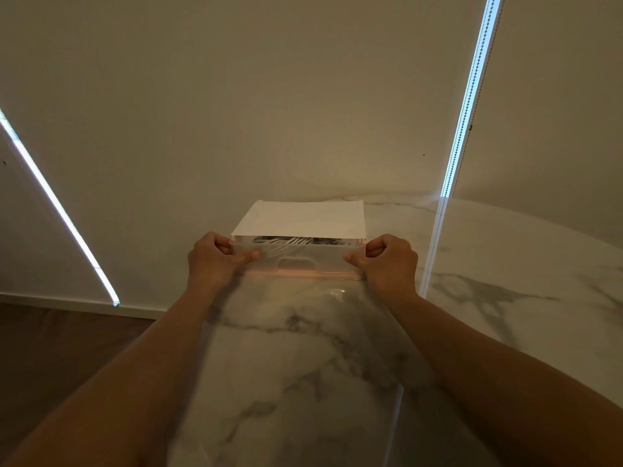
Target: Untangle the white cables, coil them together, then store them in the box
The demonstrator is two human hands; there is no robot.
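A translucent plastic box (298, 262) with a cut-out handle in its front wall sits at the far edge of the marble table, close to the wall. A white lid or sheet (300, 218) covers most of its top. Through the narrow open strip at the front I see white cables (296, 241) lying inside. My left hand (215, 259) grips the box's front left corner, thumb on the front wall. My right hand (387, 261) grips the front right corner the same way.
The marble table (303, 365) stretches from the box toward me and off to the right. A beige wall stands right behind the box. Dark wooden floor (50, 348) shows at the left, beyond the table's edge. Bright light strips run down the wall at both sides.
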